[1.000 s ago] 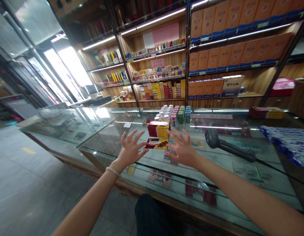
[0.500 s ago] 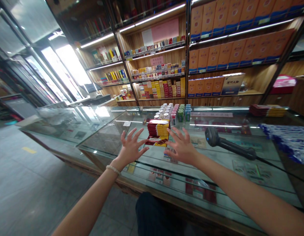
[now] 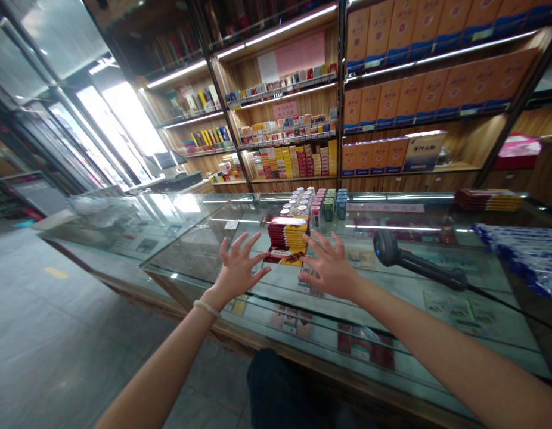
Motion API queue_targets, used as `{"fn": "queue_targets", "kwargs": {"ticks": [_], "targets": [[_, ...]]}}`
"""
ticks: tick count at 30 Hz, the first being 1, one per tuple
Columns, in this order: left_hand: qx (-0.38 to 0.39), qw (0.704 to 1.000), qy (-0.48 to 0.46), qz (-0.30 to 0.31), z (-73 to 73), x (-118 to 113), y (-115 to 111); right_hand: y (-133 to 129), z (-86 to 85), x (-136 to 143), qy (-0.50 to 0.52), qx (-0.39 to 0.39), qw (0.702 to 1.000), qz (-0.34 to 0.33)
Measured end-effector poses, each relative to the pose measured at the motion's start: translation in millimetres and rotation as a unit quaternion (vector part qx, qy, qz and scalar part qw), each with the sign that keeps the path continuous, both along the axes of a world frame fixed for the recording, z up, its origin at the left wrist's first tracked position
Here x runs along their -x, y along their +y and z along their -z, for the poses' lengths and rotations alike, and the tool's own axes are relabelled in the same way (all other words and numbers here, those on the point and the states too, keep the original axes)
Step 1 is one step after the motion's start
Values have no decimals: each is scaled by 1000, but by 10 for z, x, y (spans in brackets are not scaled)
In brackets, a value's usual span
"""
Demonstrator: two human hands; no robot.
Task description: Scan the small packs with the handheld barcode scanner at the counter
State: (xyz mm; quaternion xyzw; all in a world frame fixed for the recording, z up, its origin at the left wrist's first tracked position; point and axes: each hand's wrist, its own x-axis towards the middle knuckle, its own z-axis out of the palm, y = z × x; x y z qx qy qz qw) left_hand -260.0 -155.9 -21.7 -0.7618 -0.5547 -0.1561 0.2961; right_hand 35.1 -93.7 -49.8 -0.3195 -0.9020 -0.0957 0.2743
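Observation:
My left hand [image 3: 241, 266] hovers over the glass counter with its fingers spread, holding nothing. A beaded bracelet [image 3: 207, 308] circles that wrist. Opposite it, my right hand [image 3: 330, 266] is spread as well and holds nothing. Between and just beyond the two hands stands a stack of red and yellow chocolate bars [image 3: 288, 233]. One chocolate bar [image 3: 285, 256] lies flat in front of the stack, close to my fingertips; whether they touch it I cannot tell. Behind the stack are rows of small bottles or tubs [image 3: 299, 202] with white lids, beside pink, green and blue ones.
A black barcode scanner [image 3: 414, 265] with a cable lies on the glass counter [image 3: 199, 238] to the right. Farther right are blue and white packages [image 3: 512, 250] and another red and yellow stack [image 3: 488, 199]. Shelves with orange boxes [image 3: 401, 101] line the back wall.

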Motion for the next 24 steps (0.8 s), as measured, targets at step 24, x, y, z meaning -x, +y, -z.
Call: {"fn": "queue_targets", "kwargs": {"ticks": [24], "targets": [[9,1000,7,-5,13,44,25,7,-3,-19,30,4,1000,-1]]}}
